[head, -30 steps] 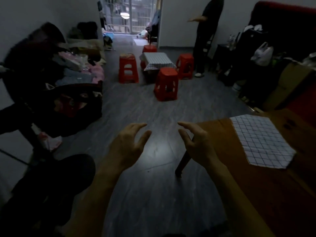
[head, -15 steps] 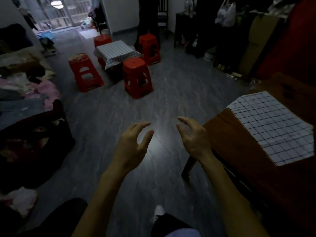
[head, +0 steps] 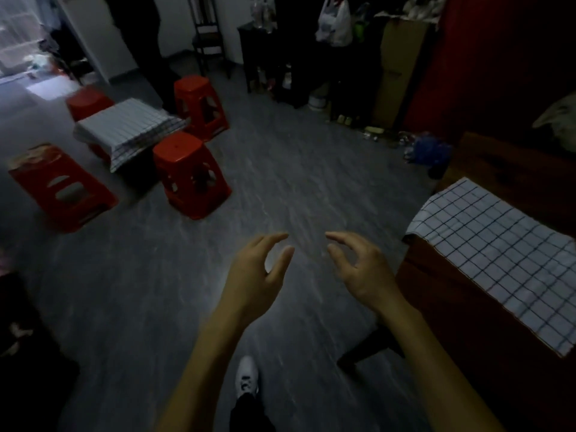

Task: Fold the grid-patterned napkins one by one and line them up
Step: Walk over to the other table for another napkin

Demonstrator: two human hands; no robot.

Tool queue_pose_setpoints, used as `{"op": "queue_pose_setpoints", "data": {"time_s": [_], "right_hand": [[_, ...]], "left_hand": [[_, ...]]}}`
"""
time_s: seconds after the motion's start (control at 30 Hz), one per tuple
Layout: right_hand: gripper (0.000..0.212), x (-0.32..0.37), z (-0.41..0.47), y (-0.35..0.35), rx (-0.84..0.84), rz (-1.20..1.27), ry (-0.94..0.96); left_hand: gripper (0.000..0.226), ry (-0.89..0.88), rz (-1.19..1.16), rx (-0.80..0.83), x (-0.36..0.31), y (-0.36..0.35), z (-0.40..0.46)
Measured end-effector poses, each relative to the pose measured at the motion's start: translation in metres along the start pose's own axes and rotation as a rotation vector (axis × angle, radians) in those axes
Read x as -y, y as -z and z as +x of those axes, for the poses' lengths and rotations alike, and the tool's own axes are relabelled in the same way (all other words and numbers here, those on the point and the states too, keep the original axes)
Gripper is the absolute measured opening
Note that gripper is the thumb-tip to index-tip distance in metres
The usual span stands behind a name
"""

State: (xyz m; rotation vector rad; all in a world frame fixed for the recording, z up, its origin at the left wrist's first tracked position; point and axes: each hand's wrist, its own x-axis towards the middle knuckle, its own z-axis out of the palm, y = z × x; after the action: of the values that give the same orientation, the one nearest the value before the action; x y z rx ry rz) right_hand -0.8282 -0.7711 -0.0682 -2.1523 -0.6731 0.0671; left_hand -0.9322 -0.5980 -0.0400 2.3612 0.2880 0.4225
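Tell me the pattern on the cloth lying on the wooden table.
White with a dark grid; head view.

grid napkin (head: 495, 263) and wooden table (head: 461, 310) — both cut off at right edge

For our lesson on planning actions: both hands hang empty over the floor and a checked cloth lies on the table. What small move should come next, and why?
Probably swing both hands right, toward the white grid-patterned napkin spread flat on the brown wooden table. The left hand and right hand are open, hold nothing and hover over the grey floor, apart from the napkin, which looks unfolded.
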Motion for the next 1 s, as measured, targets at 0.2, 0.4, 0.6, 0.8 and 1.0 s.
{"op": "queue_pose_setpoints", "data": {"time_s": [0.2, 0.4, 0.6, 0.8, 1.0], "right_hand": [[0.024, 0.015, 0.089, -0.01, -0.193, -0.112, -0.091], [0.026, 0.015, 0.125, 0.012, -0.406, -0.172, -0.273], [0.026, -0.025, 0.135, 0.027, -0.479, -0.222, -0.475], [0.025, -0.102, 0.14, 0.058, -0.728, -0.16, -0.611], [0.027, -0.184, 0.157, 0.07, -0.856, -0.011, -0.759]], "left_hand": [[0.037, -0.16, -0.103, 0.132, 0.043, 0.009, 0.127], [0.037, -0.388, -0.174, 0.3, 0.033, -0.007, 0.236], [0.034, -0.564, -0.242, 0.47, 0.003, -0.072, 0.297], [0.032, -0.728, -0.213, 0.645, -0.048, -0.169, 0.349], [0.035, -0.939, -0.035, 0.858, -0.084, -0.257, 0.399]]}}
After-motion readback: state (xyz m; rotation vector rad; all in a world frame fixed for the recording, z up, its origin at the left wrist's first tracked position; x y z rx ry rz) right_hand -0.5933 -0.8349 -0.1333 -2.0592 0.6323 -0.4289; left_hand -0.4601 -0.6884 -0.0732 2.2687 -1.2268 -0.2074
